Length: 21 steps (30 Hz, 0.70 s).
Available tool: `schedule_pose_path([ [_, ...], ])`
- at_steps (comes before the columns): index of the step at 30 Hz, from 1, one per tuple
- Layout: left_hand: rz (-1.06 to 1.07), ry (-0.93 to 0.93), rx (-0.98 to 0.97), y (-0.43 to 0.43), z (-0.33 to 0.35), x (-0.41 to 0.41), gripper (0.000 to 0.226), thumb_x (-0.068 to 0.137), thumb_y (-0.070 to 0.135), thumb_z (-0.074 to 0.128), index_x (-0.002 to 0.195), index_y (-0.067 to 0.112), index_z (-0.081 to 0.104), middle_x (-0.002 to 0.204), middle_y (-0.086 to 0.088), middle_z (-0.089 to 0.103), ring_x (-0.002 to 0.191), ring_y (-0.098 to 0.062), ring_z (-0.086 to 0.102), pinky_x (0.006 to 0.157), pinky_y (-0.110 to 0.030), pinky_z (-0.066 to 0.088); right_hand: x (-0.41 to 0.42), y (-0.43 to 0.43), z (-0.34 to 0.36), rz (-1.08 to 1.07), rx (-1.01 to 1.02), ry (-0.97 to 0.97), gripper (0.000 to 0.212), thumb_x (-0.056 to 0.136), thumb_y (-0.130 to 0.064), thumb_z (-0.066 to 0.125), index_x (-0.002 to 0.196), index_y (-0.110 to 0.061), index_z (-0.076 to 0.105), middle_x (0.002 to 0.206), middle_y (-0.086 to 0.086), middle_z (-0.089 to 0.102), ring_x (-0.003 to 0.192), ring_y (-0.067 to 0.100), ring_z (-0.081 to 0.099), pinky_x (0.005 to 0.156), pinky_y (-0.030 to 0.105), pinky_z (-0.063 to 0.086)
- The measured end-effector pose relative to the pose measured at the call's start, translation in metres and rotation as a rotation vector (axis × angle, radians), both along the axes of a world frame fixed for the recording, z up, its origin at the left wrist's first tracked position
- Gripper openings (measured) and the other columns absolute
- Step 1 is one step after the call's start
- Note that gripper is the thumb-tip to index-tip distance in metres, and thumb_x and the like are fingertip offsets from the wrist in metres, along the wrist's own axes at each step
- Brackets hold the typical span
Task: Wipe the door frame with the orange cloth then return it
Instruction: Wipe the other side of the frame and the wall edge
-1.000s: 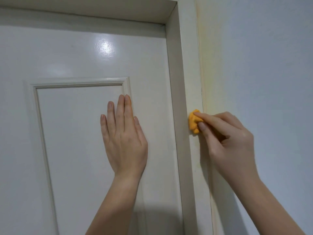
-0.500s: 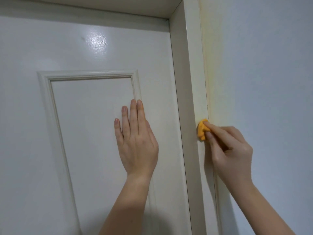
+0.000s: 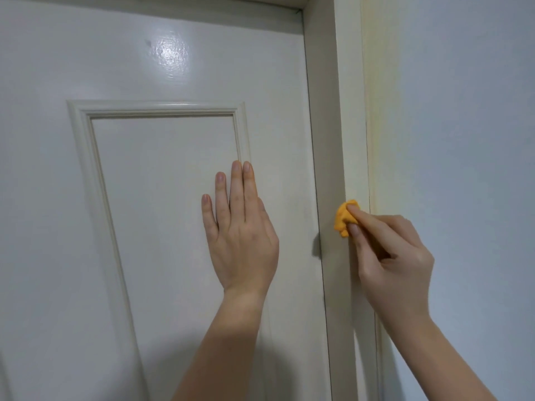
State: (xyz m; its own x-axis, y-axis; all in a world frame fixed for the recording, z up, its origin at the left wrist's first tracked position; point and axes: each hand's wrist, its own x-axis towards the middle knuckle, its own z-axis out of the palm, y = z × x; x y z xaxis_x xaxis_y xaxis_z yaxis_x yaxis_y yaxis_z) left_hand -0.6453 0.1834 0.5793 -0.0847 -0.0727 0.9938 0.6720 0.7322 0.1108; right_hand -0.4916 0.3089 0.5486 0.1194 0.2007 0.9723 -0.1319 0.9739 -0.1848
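Observation:
A small bunched orange cloth [image 3: 342, 217] is pressed against the cream door frame [image 3: 344, 117], on its right upright at about mid-height of the view. My right hand [image 3: 390, 256] pinches the cloth between fingertips and thumb; most of the cloth is hidden under the fingers. My left hand [image 3: 241, 230] lies flat on the white door [image 3: 162, 169], fingers straight and pointing up, just left of the frame.
The door has a raised rectangular panel moulding [image 3: 156, 107]. Right of the frame is a pale blue-grey wall [image 3: 463, 140] with a yellowish stain along the frame's edge. The frame's top corner shows at the upper edge of the view.
The view has shifted so the door and frame sit further right. My right hand with the cloth has slid a little down the frame. My left hand stays flat on the door.

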Motion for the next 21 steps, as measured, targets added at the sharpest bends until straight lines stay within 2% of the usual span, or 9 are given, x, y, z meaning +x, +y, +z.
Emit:
schedule_pose_path([
  [3,0.002,-0.001,0.017,0.001,-0.001,0.000,0.058,0.118,0.025,0.034,0.174,0.019,0.020,0.181,0.003,0.020,0.169,-0.020,0.015,0.138,-0.046,0.011,-0.001,0.002,0.016,0.014,0.039,-0.005,0.029,0.095,0.000,0.072,0.122,-0.010,0.078,0.097,-0.005,0.067,0.083,0.021,0.062,0.079,0.019,0.049],
  [8,0.005,-0.012,0.053,0.004,-0.004,0.001,0.056,0.119,0.025,0.035,0.173,0.020,0.023,0.181,0.006,0.022,0.169,-0.018,0.016,0.138,-0.046,0.011,0.009,0.018,0.000,0.058,-0.059,-0.001,0.029,0.096,-0.002,0.073,0.123,-0.012,0.077,0.097,-0.005,0.067,0.085,0.023,0.065,0.075,0.037,0.055],
  [13,0.016,-0.047,0.055,0.008,-0.016,0.003,0.056,0.119,0.025,0.034,0.173,0.020,0.021,0.181,0.005,0.020,0.169,-0.019,0.013,0.138,-0.045,0.008,0.005,0.005,-0.009,0.068,0.030,-0.042,0.026,0.097,-0.005,0.073,0.122,-0.009,0.078,0.099,-0.006,0.069,0.086,0.018,0.063,0.082,0.021,0.051],
  [17,0.020,-0.072,0.073,0.008,-0.027,0.006,0.056,0.119,0.025,0.034,0.173,0.019,0.022,0.181,0.004,0.020,0.169,-0.020,0.013,0.138,-0.046,0.009,0.011,0.023,0.000,0.089,-0.013,-0.041,0.029,0.096,-0.002,0.072,0.123,-0.010,0.078,0.097,-0.004,0.067,0.085,0.020,0.063,0.080,0.024,0.052],
  [21,0.029,-0.049,0.081,0.009,-0.034,0.006,0.056,0.118,0.023,0.037,0.173,0.018,0.025,0.180,0.003,0.023,0.168,-0.021,0.018,0.138,-0.047,0.012,0.016,0.022,-0.031,0.084,-0.059,-0.034,0.029,0.095,-0.002,0.073,0.123,-0.009,0.077,0.098,-0.004,0.071,0.086,0.019,0.064,0.080,0.031,0.054],
])
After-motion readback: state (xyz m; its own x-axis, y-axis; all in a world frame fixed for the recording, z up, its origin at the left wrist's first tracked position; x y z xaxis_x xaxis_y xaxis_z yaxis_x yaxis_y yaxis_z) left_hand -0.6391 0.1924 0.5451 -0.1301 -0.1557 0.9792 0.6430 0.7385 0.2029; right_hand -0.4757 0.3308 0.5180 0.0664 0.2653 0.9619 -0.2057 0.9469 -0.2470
